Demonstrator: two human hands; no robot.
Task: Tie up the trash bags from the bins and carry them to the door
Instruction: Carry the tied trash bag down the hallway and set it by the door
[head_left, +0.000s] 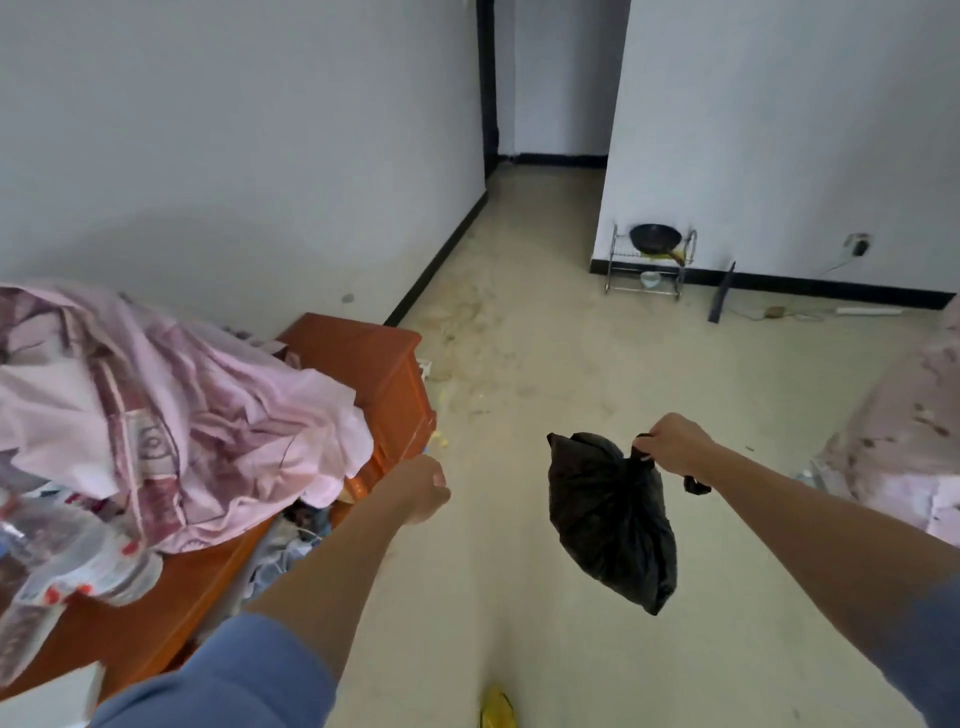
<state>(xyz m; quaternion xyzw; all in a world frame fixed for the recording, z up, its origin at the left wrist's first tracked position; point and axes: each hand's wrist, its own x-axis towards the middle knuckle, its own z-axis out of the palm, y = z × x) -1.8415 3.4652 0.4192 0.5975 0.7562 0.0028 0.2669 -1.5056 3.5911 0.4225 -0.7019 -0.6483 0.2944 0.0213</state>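
Observation:
A tied black trash bag (613, 519) hangs in the air over the pale floor, right of centre. My right hand (675, 444) grips its knotted top from the right, and a short tail of black plastic sticks out below my wrist. My left hand (422, 488) is stretched forward at the left of the bag, fingers curled into a loose fist, holding nothing. It hovers just beside the corner of the orange wooden cabinet (374, 364).
Pink bedding (171, 410) and plastic bottles (67, 561) lie on the cabinet at the left. A corridor (545, 171) opens straight ahead between white walls. A metal rack with a black pan (655, 240) stands at the right wall. More pink bedding (904, 447) at far right.

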